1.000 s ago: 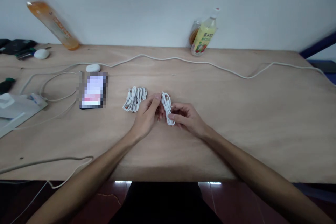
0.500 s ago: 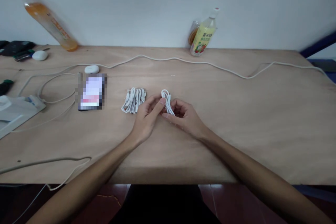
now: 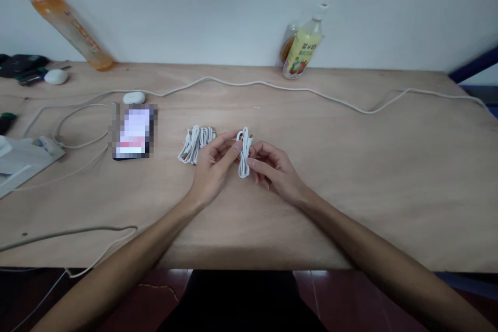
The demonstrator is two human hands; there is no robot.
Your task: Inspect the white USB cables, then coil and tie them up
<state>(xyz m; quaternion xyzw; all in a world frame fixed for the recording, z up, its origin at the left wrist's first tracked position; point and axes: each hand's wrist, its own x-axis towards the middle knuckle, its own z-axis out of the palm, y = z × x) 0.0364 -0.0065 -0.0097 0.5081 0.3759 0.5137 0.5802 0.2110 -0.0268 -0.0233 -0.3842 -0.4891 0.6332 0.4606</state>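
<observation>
My left grip (image 3: pixel 210 168) pinches a folded white cord (image 3: pixel 243 161) near its top, and my right grip (image 3: pixel 282 172) pinches it lower down, on its side. The cord is between my two grips, over the counter (image 3: pixel 249 223). Just beside my left grip lies a bunch of white cords (image 3: pixel 190 146). Farther out past that is a phone (image 3: pixel 134 132). A yellow bottle (image 3: pixel 302 52) stands well beyond both grips.

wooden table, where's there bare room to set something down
Widest: between the long white cable and the right forearm. Narrower: between the phone and the bundled cables. Crowded: the left end, with loose cables and orange bottle; the middle, where left hand and right hand hold a coiled cable.
</observation>
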